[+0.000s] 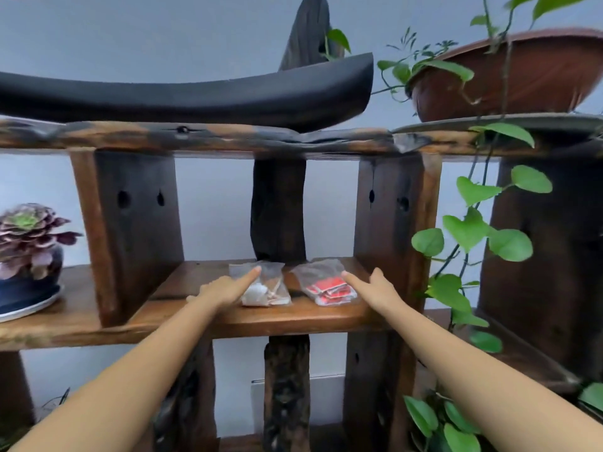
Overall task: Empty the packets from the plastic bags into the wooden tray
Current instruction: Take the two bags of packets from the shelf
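No legible text, label or number is observed; print on the red packets point(331, 290) is blurred.

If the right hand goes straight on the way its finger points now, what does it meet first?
The right hand would most likely meet the plastic bag with red packets first: its fingertip is already at the bag's right edge. Whether it touches yet is unclear.

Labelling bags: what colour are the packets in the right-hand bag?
Red, seen through the clear bag in the head view.
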Available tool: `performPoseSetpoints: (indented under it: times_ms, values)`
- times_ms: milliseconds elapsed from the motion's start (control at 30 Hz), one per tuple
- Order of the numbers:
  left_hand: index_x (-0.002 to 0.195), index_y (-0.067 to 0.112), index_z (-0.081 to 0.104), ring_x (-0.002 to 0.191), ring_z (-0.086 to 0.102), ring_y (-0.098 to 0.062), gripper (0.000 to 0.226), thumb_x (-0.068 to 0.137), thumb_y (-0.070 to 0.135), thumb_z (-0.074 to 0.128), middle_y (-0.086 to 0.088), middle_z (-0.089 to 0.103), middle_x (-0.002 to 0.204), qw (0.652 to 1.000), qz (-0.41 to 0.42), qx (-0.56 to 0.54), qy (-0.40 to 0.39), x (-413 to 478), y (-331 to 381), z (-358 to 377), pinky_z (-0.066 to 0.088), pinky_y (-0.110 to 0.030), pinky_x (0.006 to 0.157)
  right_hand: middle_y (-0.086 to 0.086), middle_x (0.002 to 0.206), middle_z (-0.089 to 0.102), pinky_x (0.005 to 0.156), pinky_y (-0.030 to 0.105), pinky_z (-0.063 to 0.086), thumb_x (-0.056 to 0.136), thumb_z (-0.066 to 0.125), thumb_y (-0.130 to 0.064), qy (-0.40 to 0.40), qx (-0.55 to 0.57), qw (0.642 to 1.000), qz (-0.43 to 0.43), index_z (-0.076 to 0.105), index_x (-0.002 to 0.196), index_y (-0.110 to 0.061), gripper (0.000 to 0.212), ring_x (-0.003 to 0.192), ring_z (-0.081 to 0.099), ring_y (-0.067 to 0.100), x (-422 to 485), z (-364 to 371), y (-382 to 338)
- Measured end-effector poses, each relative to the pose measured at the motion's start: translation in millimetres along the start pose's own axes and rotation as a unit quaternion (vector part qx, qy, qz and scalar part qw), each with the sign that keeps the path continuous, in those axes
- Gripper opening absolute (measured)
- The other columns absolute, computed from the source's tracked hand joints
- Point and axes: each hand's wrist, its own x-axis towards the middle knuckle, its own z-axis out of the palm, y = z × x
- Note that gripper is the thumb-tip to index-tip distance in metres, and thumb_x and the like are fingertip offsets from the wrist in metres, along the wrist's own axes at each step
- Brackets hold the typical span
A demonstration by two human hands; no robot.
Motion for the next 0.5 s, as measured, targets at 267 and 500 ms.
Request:
performPoseSetpoints:
  times_ms: [267, 500]
  values:
    - [0.139, 0.017, 0.042, 0.135, 0.033, -0.032, 0.09, 0.077, 0.08, 0.028, -0.011, 0.042, 0.145, 0.997, -0.04, 0.058, 0.029, 16, 10, 30, 0.02, -0.049, 0.112, 0.009, 0.14, 0.05, 0.112, 0.052, 0.03, 0.074, 0.036, -0.081, 0.012, -0.172, 0.985, 0.023, 0.048, 0.132, -0.02, 0.085, 0.129, 0.045, 0.032, 23, 29, -3]
    - [0.123, 0.004, 0.054, 0.112, 0.058, -0.028, 0.057, 0.082, 0.043, 0.062, -0.013, 0.06, 0.124, 0.998, 0.041, -0.051, -0.019, 13, 17, 18, 0.047, -0.037, 0.096, -0.004, 0.109, 0.062, 0.089, 0.038, 0.052, 0.078, 0.068, -0.045, -0.009, -0.009, 0.995, -0.101, 0.048, 0.104, -0.026, 0.037, 0.1, 0.061, 0.015, 10, 35, -6]
